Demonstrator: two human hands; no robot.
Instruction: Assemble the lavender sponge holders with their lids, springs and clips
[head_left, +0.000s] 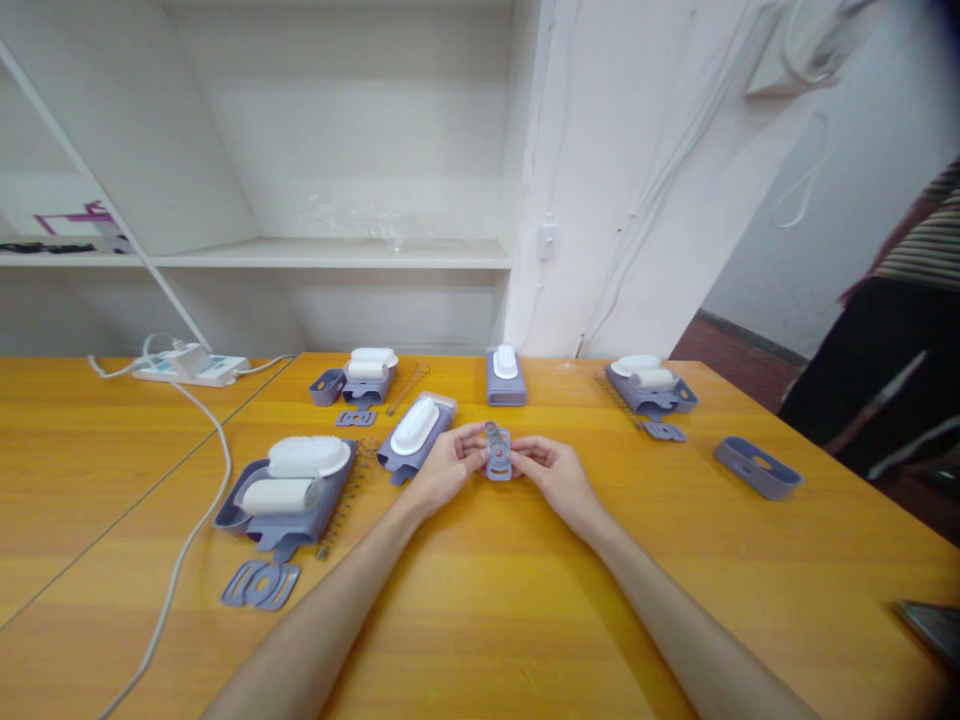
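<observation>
In the head view a small grey-purple plate with cut-outs (pixel 499 462) is held upright between both hands above the table. What seems to be a coiled spring (pixel 493 436) shows at its upper left. My left hand (pixel 448 464) is closed, thumb and fingers pinching the plate's left edge. From the other side, my right hand (pixel 555 474) grips the right edge between thumb and fingertips. Just left of my left hand lies a purple casing with a white oval brush (pixel 415 426) on top. The fingers partly hide whatever is behind the plate.
Parts sets with casings, white rollers and springs lie at left (pixel 300 495), back left (pixel 367 375) and back right (pixel 649 380). Another casing (pixel 507 393) stands behind my hands. A purple oval cap (pixel 757 468) lies right. A white cable (pixel 196 520) crosses the left side. A person (pixel 885 320) stands at right.
</observation>
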